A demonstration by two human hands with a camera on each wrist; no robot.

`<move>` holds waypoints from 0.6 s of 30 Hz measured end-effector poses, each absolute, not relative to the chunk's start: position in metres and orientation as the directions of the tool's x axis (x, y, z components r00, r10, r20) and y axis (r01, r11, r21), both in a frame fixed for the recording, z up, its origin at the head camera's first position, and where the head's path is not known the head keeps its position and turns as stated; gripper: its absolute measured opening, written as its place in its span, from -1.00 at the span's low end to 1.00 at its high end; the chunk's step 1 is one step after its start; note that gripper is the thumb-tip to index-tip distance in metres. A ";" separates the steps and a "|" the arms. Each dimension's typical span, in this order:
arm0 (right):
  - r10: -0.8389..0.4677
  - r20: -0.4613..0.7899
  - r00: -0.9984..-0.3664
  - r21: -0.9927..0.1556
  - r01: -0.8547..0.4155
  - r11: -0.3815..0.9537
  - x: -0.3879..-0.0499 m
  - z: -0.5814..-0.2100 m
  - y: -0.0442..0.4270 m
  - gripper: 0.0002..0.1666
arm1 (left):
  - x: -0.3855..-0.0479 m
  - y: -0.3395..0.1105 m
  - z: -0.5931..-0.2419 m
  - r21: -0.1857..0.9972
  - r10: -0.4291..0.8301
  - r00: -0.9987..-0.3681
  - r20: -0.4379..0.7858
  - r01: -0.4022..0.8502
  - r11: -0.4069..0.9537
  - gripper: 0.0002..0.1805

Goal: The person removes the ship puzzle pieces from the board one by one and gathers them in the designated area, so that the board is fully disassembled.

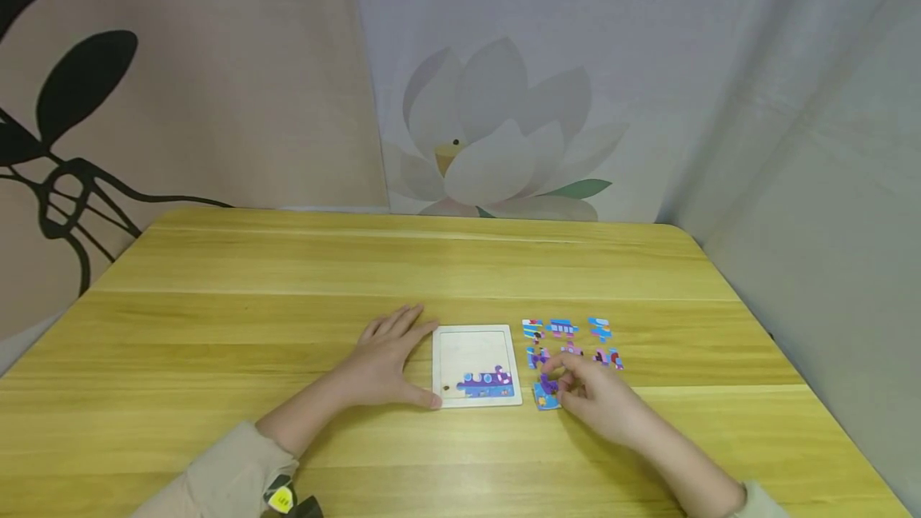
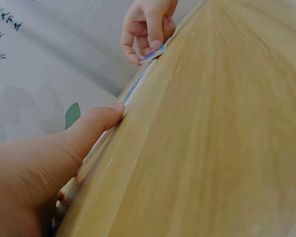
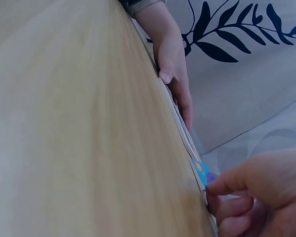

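Observation:
A square white puzzle board [image 1: 468, 346] lies on the table, with joined purple and blue jigsaw pieces [image 1: 489, 384] in its lower right part. My left hand [image 1: 384, 366] spreads along the board's left side, the thumb touching its lower left corner and the fingers straight. To the right of the board, my right hand [image 1: 604, 402] pinches a blue and purple jigsaw piece [image 1: 545, 400] between thumb and fingers. That jigsaw piece [image 2: 154, 53] looks tilted in the left wrist view. Part of it is hidden behind the fingertips.
Several loose jigsaw pieces [image 1: 563, 328] lie in rows right of the board, some partly covered by the right hand. The wooden table [image 1: 288, 326] ends at a printed curtain [image 1: 504, 102] behind. A grey curtain [image 1: 813, 150] hangs along the right side.

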State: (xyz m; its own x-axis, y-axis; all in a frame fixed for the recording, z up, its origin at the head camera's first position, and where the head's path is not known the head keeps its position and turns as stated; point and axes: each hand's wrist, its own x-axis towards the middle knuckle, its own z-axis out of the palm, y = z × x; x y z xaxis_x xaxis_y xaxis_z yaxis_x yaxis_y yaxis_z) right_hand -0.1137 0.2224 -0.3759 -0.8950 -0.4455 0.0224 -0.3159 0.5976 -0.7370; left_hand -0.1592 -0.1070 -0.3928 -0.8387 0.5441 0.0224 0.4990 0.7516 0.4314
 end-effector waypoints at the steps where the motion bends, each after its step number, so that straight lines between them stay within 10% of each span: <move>1: -0.444 0.027 -0.896 -0.733 -0.319 0.600 -0.113 -0.376 0.222 -0.67 | -0.159 -0.107 -0.393 0.431 0.543 -0.840 0.021 0.497 0.753 0.26; 18: -0.347 0.108 -0.932 -0.577 -0.343 0.741 -0.106 -0.382 0.211 -0.69 | -0.160 -0.106 -0.394 0.436 0.547 -0.837 0.029 0.503 0.746 0.26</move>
State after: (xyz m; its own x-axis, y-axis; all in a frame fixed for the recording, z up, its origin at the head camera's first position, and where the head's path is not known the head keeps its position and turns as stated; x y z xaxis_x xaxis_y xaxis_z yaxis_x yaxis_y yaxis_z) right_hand -0.1059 0.2106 -0.3816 -0.9317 -0.3468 0.1076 -0.3426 0.7412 -0.5772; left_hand -0.1597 -0.1062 -0.3937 -0.8366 0.5471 0.0286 0.5030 0.7463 0.4359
